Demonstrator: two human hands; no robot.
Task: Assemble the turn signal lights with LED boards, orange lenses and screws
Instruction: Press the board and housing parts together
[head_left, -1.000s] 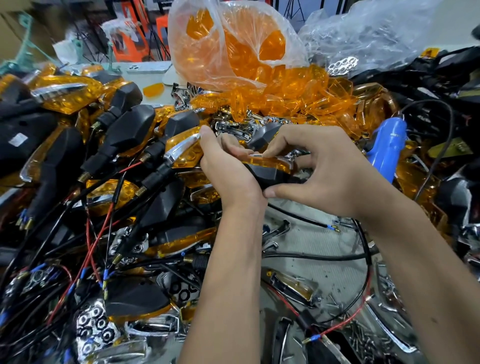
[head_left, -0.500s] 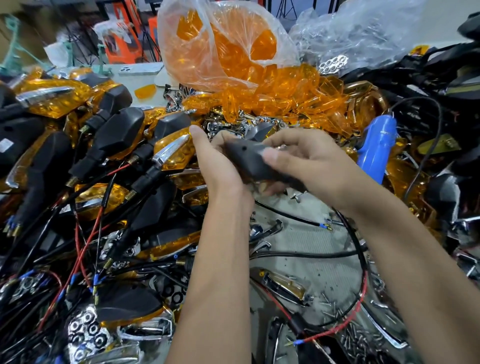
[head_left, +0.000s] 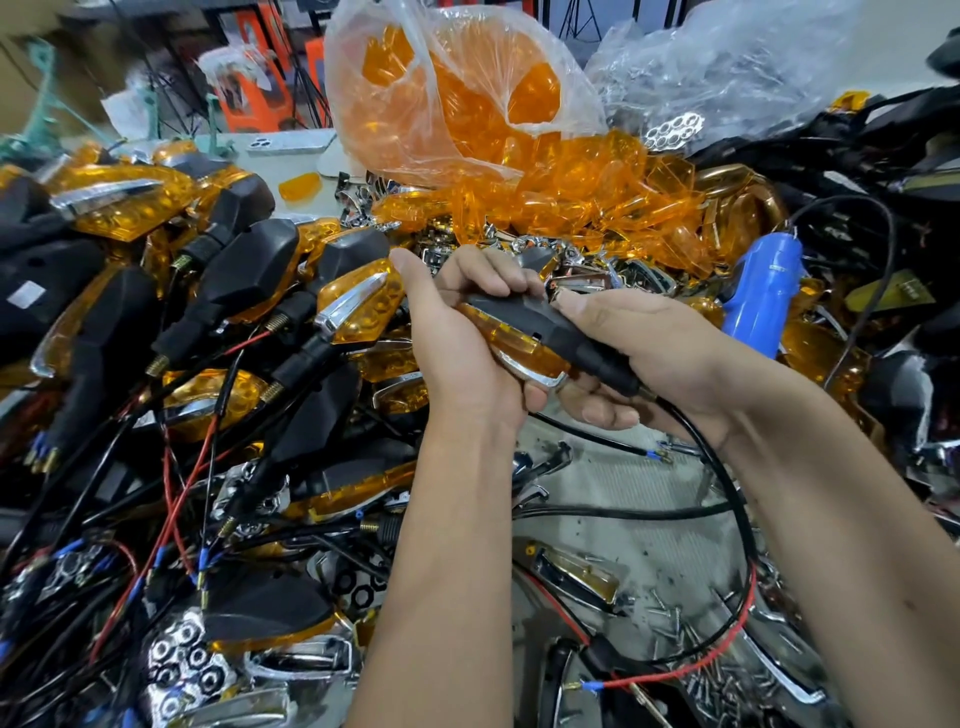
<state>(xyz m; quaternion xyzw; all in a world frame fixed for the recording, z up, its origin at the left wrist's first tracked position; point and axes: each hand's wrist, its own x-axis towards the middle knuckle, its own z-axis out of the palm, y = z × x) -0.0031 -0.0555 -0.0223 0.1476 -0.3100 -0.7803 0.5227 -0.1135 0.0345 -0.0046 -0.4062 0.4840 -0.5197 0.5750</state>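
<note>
Orange lens down, one turn signal (head_left: 530, 332) sits above the tabletop (head_left: 654, 525) with both our grips on it: left hand (head_left: 457, 353) cupping the lens end, right hand (head_left: 639, 353) clamping the stalk. Its trailing wires (head_left: 737, 525) could snag in the clutter. Finished lights at left look like a dozen or so; one blue screwdriver (head_left: 758, 296).

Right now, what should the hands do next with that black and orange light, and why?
Probably reach for a screw: the left hand and right hand grip the black turn signal light back side up, orange lens fitted, and the blue screwdriver lies beside them.
</note>
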